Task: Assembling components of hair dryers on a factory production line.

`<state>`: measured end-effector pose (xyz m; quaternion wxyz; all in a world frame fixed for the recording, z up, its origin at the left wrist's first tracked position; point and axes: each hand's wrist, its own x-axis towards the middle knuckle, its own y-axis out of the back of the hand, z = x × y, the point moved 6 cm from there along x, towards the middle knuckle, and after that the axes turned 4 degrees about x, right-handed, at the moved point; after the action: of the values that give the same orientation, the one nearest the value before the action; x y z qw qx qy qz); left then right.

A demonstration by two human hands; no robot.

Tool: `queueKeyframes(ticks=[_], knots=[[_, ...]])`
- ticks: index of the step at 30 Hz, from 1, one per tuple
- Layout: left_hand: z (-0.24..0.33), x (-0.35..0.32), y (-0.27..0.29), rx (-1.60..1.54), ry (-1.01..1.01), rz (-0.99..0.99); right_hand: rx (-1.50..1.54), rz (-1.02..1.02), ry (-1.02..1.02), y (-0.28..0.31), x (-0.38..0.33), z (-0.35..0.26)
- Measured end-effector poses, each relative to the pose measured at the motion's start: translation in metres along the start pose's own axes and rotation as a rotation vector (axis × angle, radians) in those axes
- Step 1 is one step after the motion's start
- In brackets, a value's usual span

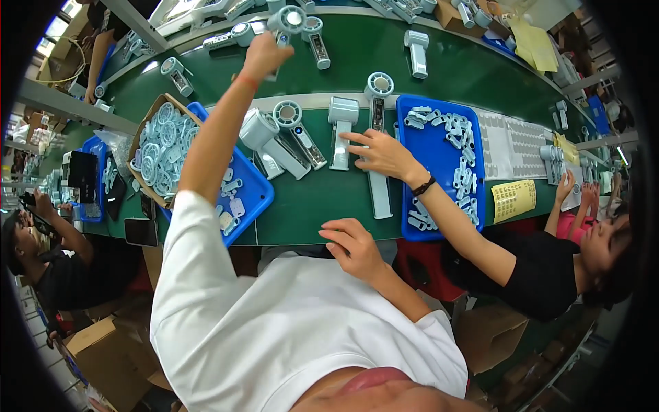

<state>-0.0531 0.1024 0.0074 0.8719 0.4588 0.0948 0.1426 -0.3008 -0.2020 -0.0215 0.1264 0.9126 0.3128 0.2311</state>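
Stretched far forward over the green bench, my left hand is closed around a pale handheld fan with a round head. My right hand hovers by the near bench edge, fingers loosely bent and slightly apart, with nothing in it. Between my arms lie several more fans: a large-headed one, one with its inner circuit showing, and an upright-lying one. A co-worker's hand reaches in from the right and touches or nearly touches that last fan.
A cardboard box of ring-shaped fan parts rests on a blue tray at the left. At the right stands another blue tray with small plastic parts. Further fans, including one, lie along the far green strip. People sit on both sides.
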Motion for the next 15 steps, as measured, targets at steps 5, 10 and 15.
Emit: queueKeyframes(ticks=[5,10,15], knots=[[-0.058,0.096,-0.064,0.25,0.225,0.164,-0.115,0.048,-0.069,0.015,-0.023,0.005],[0.038,0.123,-0.117,0.438,-0.108,0.174,-0.136,0.083,-0.136,0.02,-0.035,0.016],[-0.002,0.168,-0.164,0.315,0.074,0.039,-0.199,0.059,-0.029,0.025,-0.028,-0.002]])
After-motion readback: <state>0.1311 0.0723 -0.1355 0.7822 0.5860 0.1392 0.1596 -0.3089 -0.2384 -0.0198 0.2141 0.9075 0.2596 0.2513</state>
